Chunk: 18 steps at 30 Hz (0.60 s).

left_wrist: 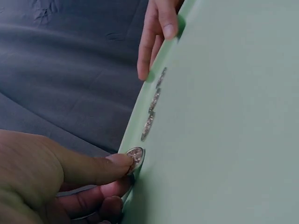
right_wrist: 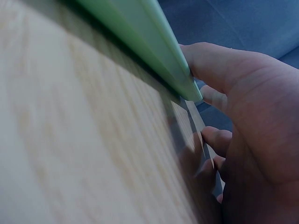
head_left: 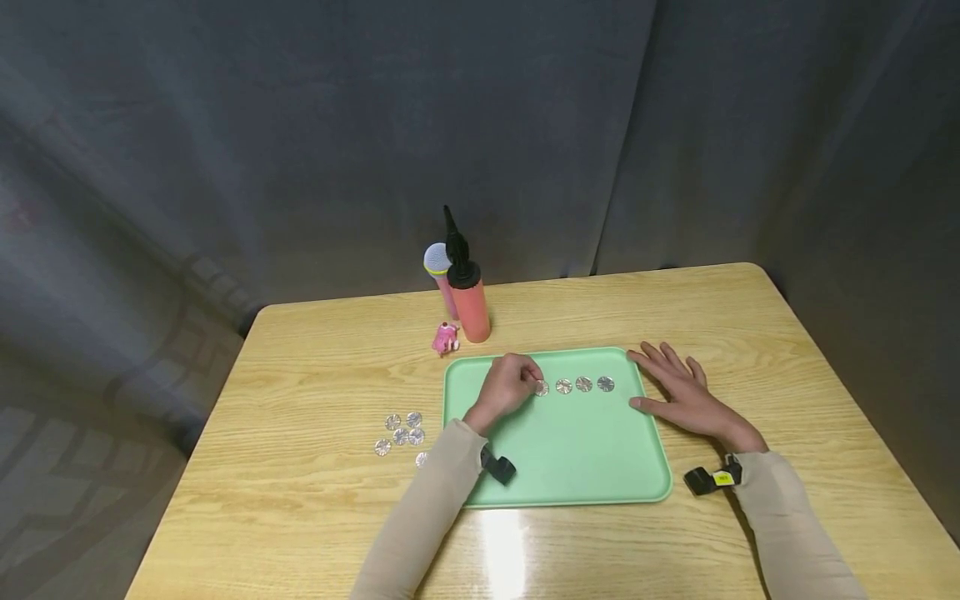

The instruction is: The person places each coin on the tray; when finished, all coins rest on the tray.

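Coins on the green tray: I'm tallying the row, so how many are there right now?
4. Three coins lie in a row near the tray's far edge; the left hand pinches a fourth at the row's left end. Its fingers might hide more.

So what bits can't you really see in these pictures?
- Coin under the left hand: head view, fingers half cover it.
- Coin faces in the row: too small in the head view, edge-on from the left wrist.
- Pink toy: too small to identify.
- Tray: right wrist view shows only its blurred rim beside the right hand.
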Each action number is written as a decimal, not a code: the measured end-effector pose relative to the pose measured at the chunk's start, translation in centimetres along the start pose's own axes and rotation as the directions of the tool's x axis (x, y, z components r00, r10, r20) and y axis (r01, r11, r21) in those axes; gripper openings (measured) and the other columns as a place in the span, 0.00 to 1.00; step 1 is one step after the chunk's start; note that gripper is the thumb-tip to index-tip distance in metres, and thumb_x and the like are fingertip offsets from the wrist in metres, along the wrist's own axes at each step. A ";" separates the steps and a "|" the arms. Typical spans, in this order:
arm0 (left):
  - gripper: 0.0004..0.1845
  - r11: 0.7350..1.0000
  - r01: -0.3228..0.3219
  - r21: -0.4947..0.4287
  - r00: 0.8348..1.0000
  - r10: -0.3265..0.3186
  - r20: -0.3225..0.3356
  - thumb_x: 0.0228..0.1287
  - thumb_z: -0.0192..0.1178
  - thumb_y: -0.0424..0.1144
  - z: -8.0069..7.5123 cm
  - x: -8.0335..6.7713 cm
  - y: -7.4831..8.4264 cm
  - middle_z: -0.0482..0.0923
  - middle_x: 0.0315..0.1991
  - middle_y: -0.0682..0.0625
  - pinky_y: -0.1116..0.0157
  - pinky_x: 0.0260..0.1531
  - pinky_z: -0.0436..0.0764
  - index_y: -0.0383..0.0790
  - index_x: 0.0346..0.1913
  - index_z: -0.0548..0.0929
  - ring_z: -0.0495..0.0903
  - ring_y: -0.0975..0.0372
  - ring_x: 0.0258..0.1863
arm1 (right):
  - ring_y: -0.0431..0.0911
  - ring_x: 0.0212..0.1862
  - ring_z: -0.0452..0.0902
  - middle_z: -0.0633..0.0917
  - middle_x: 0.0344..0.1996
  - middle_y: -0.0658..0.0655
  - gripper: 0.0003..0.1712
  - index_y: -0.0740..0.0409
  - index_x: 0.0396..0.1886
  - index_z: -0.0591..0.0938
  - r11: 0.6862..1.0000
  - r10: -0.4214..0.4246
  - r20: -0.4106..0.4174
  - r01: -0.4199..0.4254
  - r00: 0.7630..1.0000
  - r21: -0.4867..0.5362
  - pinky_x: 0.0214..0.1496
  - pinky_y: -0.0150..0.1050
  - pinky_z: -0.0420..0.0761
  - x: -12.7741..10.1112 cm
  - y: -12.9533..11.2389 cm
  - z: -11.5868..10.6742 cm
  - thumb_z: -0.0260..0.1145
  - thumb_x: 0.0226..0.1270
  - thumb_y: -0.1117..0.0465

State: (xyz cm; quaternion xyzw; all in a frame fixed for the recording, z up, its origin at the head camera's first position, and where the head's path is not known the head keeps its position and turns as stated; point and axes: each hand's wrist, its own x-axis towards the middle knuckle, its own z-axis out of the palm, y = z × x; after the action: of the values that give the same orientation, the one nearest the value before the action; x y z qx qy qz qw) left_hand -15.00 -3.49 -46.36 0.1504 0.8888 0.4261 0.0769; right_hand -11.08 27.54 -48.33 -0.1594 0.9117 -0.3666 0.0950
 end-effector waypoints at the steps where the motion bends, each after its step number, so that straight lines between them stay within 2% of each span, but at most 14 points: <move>1: 0.02 1.000 -0.010 0.012 1.000 0.010 0.001 0.55 0.68 0.25 0.1 0.0 0.0 0.84 0.25 0.44 0.76 0.26 0.69 0.34 0.30 0.87 0.71 0.70 0.22 | 0.69 0.80 0.30 0.48 0.80 0.71 0.46 0.50 0.80 0.57 1.000 0.000 0.000 0.000 1.000 -0.001 0.71 0.73 0.28 0.0 0.0 0.0 0.67 0.68 0.47; 6: 0.02 0.996 -0.045 0.080 0.999 0.045 -0.001 0.55 0.72 0.29 0.4 -0.1 0.0 0.84 0.26 0.47 0.75 0.28 0.70 0.36 0.31 0.88 0.71 0.70 0.24 | 0.69 0.80 0.29 0.48 0.79 0.72 0.46 0.51 0.80 0.57 1.000 -0.006 0.000 0.006 1.000 0.005 0.71 0.73 0.27 -0.1 0.0 0.0 0.67 0.68 0.48; 10: 0.03 0.988 -0.038 0.148 0.999 0.038 0.007 0.56 0.73 0.32 0.4 -0.2 0.1 0.84 0.27 0.50 0.74 0.30 0.72 0.38 0.32 0.88 0.72 0.69 0.27 | 0.69 0.80 0.29 0.48 0.79 0.72 0.46 0.51 0.80 0.57 1.000 -0.007 0.000 0.007 1.000 0.004 0.71 0.73 0.27 0.0 0.1 0.0 0.67 0.68 0.48; 18: 0.04 0.986 -0.025 0.163 1.000 0.021 0.022 0.58 0.71 0.34 0.5 -0.1 0.2 0.82 0.27 0.50 0.72 0.29 0.70 0.39 0.36 0.89 0.71 0.68 0.27 | 0.70 0.80 0.29 0.48 0.79 0.72 0.45 0.51 0.80 0.57 1.000 -0.010 0.002 0.010 1.000 0.005 0.71 0.72 0.27 0.0 -0.1 0.0 0.67 0.68 0.48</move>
State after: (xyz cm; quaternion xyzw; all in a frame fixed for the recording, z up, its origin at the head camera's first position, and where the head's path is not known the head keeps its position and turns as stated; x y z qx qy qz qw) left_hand -14.70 -3.09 -46.48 0.1706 0.9181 0.3511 0.0683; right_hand -11.04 27.51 -48.27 -0.1640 0.9099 -0.3691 0.0945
